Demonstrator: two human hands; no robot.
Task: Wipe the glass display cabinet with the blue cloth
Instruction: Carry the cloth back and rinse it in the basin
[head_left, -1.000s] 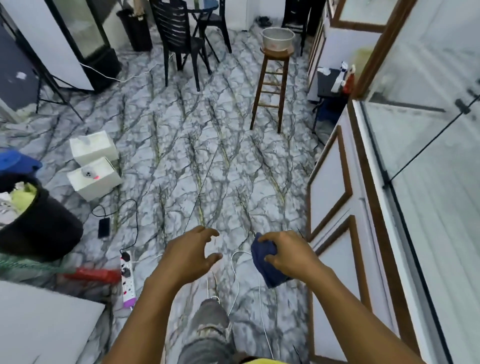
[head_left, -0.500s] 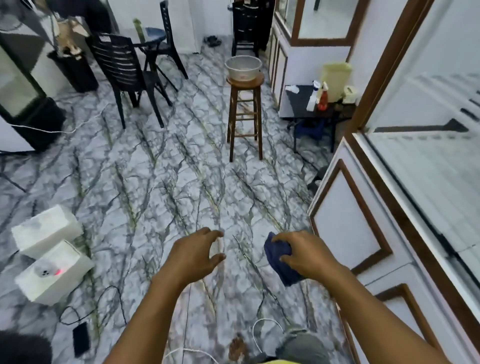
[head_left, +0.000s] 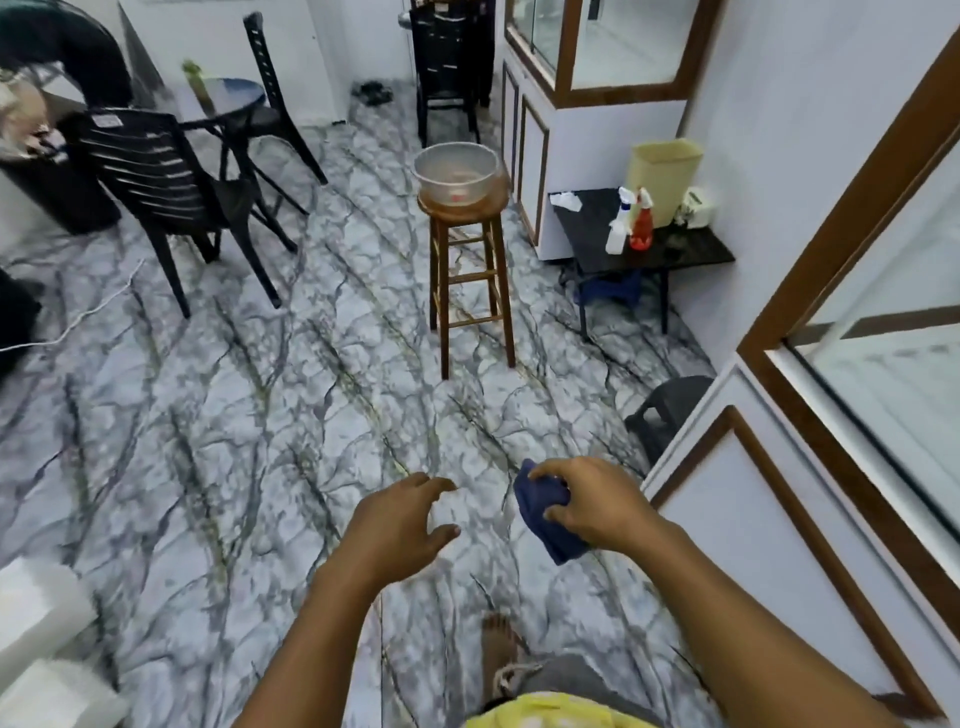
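My right hand (head_left: 592, 506) grips the bunched blue cloth (head_left: 545, 514) in front of me, low in the view. My left hand (head_left: 400, 530) hovers beside it with loosely spread fingers and holds nothing. The glass display cabinet (head_left: 883, 338) stands along the right edge, with a brown wooden frame, glass panes above and white panelled doors below. Neither hand touches it. A second glass cabinet (head_left: 613, 47) stands at the back right.
A wooden stool (head_left: 470, 270) carrying a clear bowl (head_left: 457, 171) stands ahead on the marbled floor. A low black table (head_left: 644, 244) holds spray bottles and a yellow bin. Black chairs (head_left: 166, 182) sit at the left. White boxes (head_left: 36, 649) lie at the lower left.
The view has swung up and to the right, bringing the stool, the black table and the cabinet closer. Both hands keep their pose, the right one still gripping the cloth.
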